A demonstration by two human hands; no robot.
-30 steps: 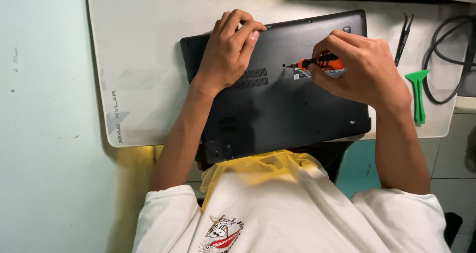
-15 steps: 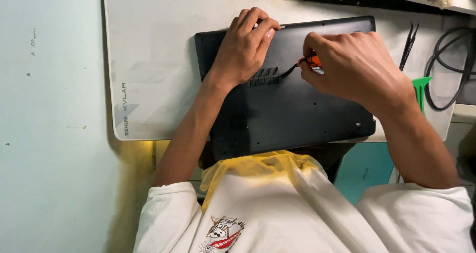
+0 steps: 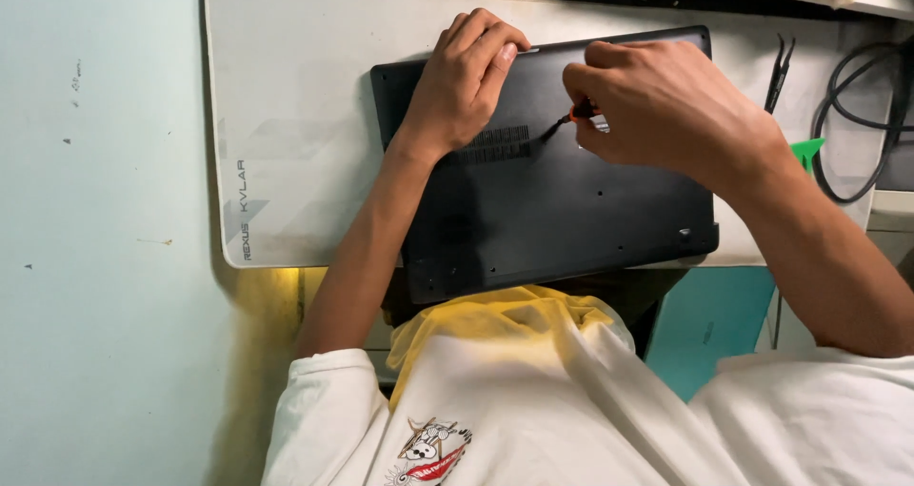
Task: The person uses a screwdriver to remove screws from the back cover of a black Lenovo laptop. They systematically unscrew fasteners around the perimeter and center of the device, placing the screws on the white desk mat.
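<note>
Both of my hands are on the black laptop (image 3: 562, 219), which lies upside down on the pale mat (image 3: 295, 105). Right hand (image 3: 666, 105) is closed tight around a small screwdriver (image 3: 571, 119) with an orange handle, and its dark tip points down at the laptop's bottom, just by the little vent slots (image 3: 500, 143). Left hand (image 3: 462, 81) sits beside it, fingers curled over the far edge of the laptop, holding nothing else. Past my right hand, on the mat, lie black tweezers (image 3: 781, 67), a green plastic tool (image 3: 809, 151) and some black cables (image 3: 857, 124).
</note>
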